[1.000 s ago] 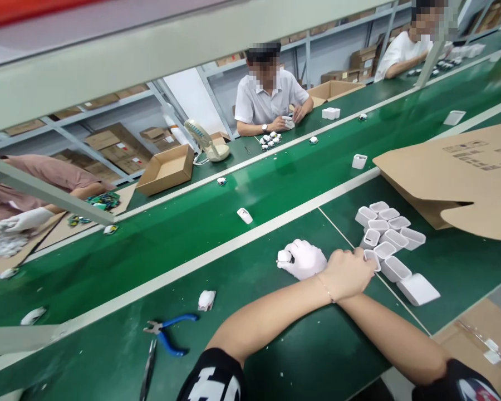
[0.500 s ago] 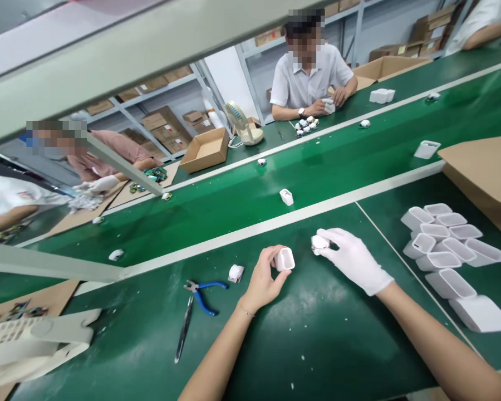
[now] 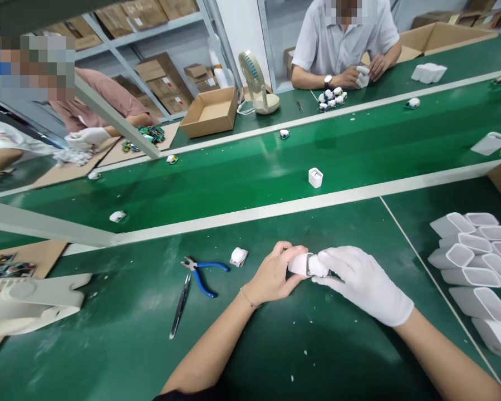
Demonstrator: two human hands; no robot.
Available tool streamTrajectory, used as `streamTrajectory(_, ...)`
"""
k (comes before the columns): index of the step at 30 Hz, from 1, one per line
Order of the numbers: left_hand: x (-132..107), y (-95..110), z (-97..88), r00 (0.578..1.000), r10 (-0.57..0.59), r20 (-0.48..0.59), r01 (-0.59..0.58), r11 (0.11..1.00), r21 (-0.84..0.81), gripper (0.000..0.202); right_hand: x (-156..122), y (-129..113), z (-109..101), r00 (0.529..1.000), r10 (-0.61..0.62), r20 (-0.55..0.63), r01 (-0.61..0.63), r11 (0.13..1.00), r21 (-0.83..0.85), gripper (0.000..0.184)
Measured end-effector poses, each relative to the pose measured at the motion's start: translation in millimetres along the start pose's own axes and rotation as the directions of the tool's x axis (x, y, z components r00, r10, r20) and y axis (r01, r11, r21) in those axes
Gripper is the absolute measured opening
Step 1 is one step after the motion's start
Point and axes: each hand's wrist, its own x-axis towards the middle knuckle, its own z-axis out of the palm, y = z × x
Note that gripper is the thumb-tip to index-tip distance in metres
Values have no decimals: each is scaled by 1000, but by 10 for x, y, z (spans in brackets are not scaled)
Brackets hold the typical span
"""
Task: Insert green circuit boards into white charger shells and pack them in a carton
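Observation:
My bare left hand (image 3: 276, 272) grips a white plastic housing (image 3: 298, 264), its open end turned to the right. In my white-gloved right hand (image 3: 357, 281) is a small white-topped circuit module (image 3: 317, 266), held between thumb and fingers at the mouth of the housing. The two parts meet there; how far the module sits inside is hidden by my fingers. Left of my hands, another white-topped module (image 3: 239, 257) lies on the green bench, beside blue-handled pliers (image 3: 201, 274) and a pair of dark tweezers (image 3: 180, 307).
Several white housings (image 3: 476, 275) stand grouped at the right. Behind a pale rail (image 3: 250, 218), a green conveyor (image 3: 234, 178) carries modules and a white housing (image 3: 315, 177). A co-worker (image 3: 344, 44) sits opposite. A pale fan (image 3: 33, 301) stands at the left edge.
My hands have come together, bringing the module against the open end of the housing, which has turned to face right. The head view has shifted downward and closer.

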Motion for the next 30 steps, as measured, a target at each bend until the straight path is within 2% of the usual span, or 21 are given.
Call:
streamTrajectory(8, -15, -10, 26, 999, 41, -36, -39, 998, 58, 52, -23, -67, -5, 991, -74, -115, 55, 986, -160, 17)
streamTrajectory(14, -17, -5, 30, 996, 64, -60, -63, 997, 34, 54, -9, -70, 10, 994, -71, -79, 57, 984, -170, 18)
streamTrajectory(22, 3, 66, 34, 999, 7, -40, -8, 1000, -16, 46, 6, -96, 2, 996, -40, -74, 32, 994, -107, 16)
streamTrajectory(24, -2, 71, 58, 994, 74, -83, -78, 996, -37, 51, -6, -90, -20, 999, 24, -46, -20, 997, 71, 28)
streamTrajectory(25, -5, 72, 75, 987, 117, -108, -123, 991, -50, 56, -11, -83, -31, 997, 80, -19, -74, 971, 226, 37)
streamTrajectory(26, -8, 74, 94, 979, 155, -129, -165, 984, -65, 59, -15, -75, -42, 986, 162, 26, -159, 901, 403, 47)
streamTrajectory(27, -11, 78, 115, 971, 185, -152, -199, 977, -82, 62, -15, -70, -50, 961, 257, 104, -269, 777, 570, 56)
streamTrajectory(29, -13, 96, 154, 955, 225, -193, -251, 961, -119, 66, -2, -72, -55, 857, 384, 344, -491, 408, 770, 69)
streamTrajectory(30, -13, 109, 170, 946, 241, -216, -273, 953, -134, 67, 10, -83, -52, 795, 378, 475, -576, 222, 786, 75)
